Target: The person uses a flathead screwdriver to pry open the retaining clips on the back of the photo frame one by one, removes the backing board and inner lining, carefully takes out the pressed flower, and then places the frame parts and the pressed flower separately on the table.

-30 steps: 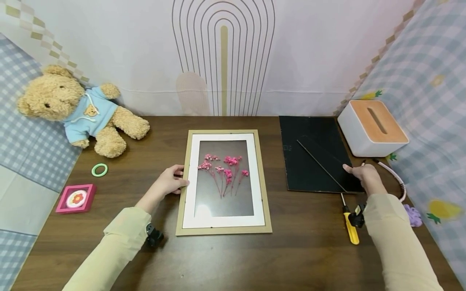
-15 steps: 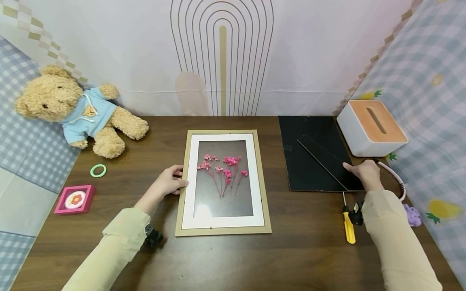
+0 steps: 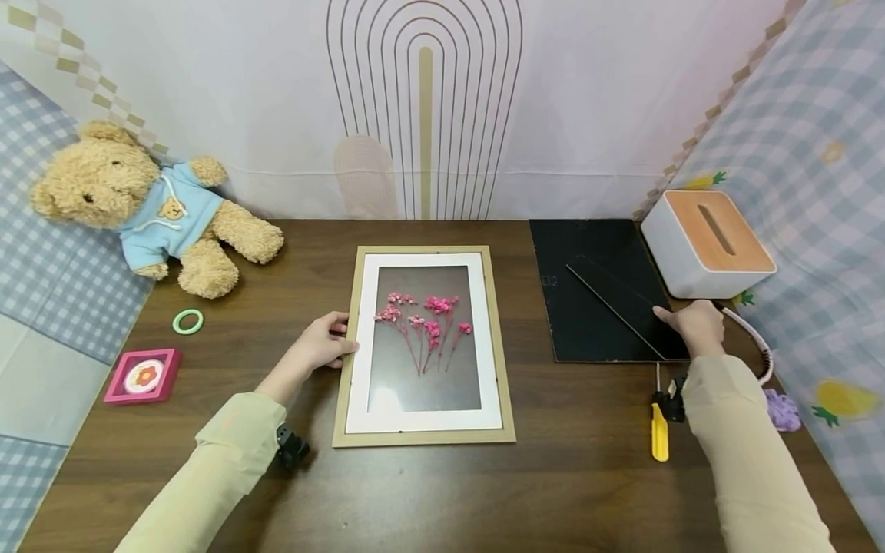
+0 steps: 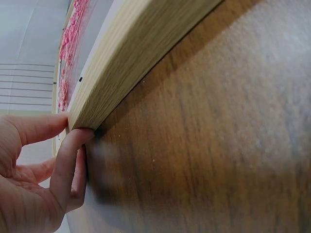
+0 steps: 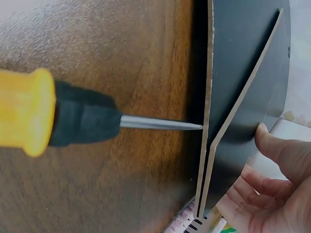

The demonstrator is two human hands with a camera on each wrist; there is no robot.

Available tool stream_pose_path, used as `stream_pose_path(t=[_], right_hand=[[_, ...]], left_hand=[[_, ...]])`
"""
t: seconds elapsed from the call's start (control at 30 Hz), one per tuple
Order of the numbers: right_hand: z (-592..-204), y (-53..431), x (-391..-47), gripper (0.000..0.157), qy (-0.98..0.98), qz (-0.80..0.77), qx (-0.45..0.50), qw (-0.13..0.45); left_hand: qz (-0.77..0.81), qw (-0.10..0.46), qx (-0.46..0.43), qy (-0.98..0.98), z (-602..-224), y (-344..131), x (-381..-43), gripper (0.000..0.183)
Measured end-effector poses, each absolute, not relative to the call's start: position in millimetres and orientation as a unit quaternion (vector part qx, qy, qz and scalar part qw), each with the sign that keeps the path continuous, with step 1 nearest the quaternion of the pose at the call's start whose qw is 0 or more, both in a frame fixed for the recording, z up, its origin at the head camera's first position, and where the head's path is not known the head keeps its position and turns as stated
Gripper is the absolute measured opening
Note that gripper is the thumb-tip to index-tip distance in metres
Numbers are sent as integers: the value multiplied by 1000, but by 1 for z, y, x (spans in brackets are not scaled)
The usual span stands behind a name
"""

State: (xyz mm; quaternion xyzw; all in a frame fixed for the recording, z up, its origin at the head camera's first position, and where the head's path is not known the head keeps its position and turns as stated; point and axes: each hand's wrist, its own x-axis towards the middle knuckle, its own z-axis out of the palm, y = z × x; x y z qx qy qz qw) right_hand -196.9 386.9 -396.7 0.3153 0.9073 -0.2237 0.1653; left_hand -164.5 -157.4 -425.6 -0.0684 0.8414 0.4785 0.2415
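My left hand (image 3: pixel 319 343) holds the left side of a light wood picture frame (image 3: pixel 424 438) lying on the table. In the left wrist view its thumb and curled fingers meet the frame's side wall. Pink dried flowers (image 3: pixel 432 330) show inside the white mat (image 3: pixel 492 384). On the right, my right hand (image 3: pixel 698 330) grips a black backing board (image 3: pixel 570 330) near its front right corner, thumb on top and fingers at the edge. A slanted stand leg (image 3: pixel 615 303) lies on that board. The yellow-handled screwdriver (image 3: pixel 660 438) points its metal tip at the board's front edge.
A white tissue box (image 3: pixel 712 253) with a wooden lid stands behind the right hand. Beside that hand lie a whitish cord (image 3: pixel 750 330) and a purple scrunchie (image 3: pixel 783 409). To the left are a teddy bear (image 3: pixel 166 207), a green ring (image 3: pixel 176 322) and a pink box (image 3: pixel 170 376).
The board's front left corner has shifted slightly right, and the right hand has moved a little forward. The screwdriver has turned straighter, its handle swinging left. The left hand stays at the frame.
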Motion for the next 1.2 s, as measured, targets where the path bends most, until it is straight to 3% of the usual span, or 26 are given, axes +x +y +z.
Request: stream_pose_path(t=[0.43, 0.53, 0.67, 0.9, 0.97, 1.2], right_hand=[[-395, 384, -204, 82, 913, -206, 324, 140], [-393, 385, -202, 65, 915, -219, 315, 130], [-389, 383, -198, 51, 927, -238, 279, 80], [-376, 338, -200, 49, 946, -281, 161, -13], [-375, 314, -200, 47, 946, -301, 125, 0], [-391, 218, -187, 40, 888, -426, 36, 166]], left_hand=[[473, 248, -72, 843, -425, -157, -164, 62], [472, 248, -72, 843, -424, -157, -164, 62], [471, 244, -71, 844, -425, -157, -164, 61], [471, 245, -74, 845, -426, -161, -165, 62], [472, 246, -73, 843, -426, -161, -165, 63], [476, 250, -70, 840, -425, -159, -164, 64]])
